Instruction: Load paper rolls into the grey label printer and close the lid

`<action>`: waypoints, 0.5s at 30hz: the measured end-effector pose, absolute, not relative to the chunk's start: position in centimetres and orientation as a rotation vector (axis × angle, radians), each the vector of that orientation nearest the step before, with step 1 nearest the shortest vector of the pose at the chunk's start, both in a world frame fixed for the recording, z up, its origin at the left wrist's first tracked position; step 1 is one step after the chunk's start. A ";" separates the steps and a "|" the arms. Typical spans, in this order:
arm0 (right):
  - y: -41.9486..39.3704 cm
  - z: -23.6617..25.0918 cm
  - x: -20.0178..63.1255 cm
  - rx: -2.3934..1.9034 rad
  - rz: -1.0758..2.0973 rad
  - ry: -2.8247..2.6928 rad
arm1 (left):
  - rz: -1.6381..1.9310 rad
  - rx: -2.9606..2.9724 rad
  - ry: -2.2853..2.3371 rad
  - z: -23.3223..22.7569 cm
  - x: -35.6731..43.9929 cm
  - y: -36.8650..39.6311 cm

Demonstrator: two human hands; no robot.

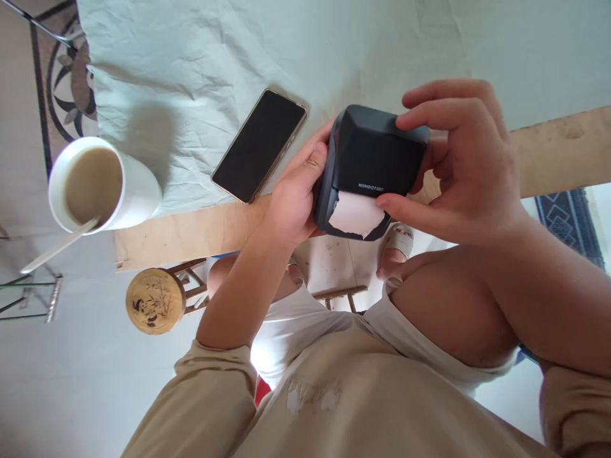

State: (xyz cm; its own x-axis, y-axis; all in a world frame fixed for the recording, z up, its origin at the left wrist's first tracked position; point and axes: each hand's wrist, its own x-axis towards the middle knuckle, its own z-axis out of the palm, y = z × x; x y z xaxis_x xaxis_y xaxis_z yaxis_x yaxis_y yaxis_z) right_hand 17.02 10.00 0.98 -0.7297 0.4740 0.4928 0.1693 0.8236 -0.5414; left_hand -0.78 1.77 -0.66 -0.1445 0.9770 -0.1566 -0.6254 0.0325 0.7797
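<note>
Above the table's near edge is a black label printer [377,152] marked NIIMBOT, tilted toward me. A torn-edged piece of white paper [358,215] sticks out of its front slot. My left hand [301,184] grips the printer's left side, thumb along the edge and the other fingers hidden behind or under it. On the right side, my right hand [468,159] touches the printer: the thumb lies at the front edge beside the paper, the index finger rests on the far top corner, and the lower fingers curl against the side, partly hidden.
A smartphone [260,145] with a dark screen lies left of the printer on the pale cloth [305,44]. At the table's left edge stands a white cup [138,197] of brownish liquid with a spoon [60,245]. Below is a round wooden stool [155,301].
</note>
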 end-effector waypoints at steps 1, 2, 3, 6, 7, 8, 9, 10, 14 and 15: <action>10.1 1.1 17.1 -0.489 0.616 -2.363 | 1.504 0.511 0.857 -0.3 -0.7 1.7; 10.1 1.2 17.1 -0.509 0.600 -2.354 | 1.489 0.491 0.836 0.1 -0.5 1.7; 10.2 1.2 17.2 -0.524 0.559 -2.331 | 1.472 0.476 0.820 0.4 -0.4 1.6; 10.3 1.4 17.3 -0.566 0.326 -2.192 | 1.428 0.516 0.841 1.1 -0.2 1.4; 10.3 1.5 17.3 -0.608 0.255 -2.141 | 1.425 0.550 0.867 1.0 -0.1 1.4; 10.3 1.6 17.3 -0.654 0.198 -2.100 | 1.432 0.574 0.882 0.9 -0.1 1.4; 10.3 1.7 17.2 -0.690 0.166 -2.063 | 1.441 0.592 0.889 0.6 -0.1 1.5; 10.2 1.8 17.0 -0.709 0.159 -2.031 | 1.455 0.600 0.887 0.4 -0.1 1.5; 10.2 2.3 16.3 -0.633 0.201 -2.012 | 1.494 0.584 0.898 0.1 0.0 1.7; 10.2 2.4 16.2 -0.627 0.185 -2.040 | 1.499 0.582 0.901 0.2 0.0 1.7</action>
State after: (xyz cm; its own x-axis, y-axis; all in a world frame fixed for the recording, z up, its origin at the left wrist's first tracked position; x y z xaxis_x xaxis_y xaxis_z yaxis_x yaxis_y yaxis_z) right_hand 16.16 10.25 2.44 -0.4089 0.5021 0.7620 0.3564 0.8566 -0.3731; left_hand 0.05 1.66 0.24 -0.1422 0.9792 -0.1449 -0.5874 0.0343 0.8086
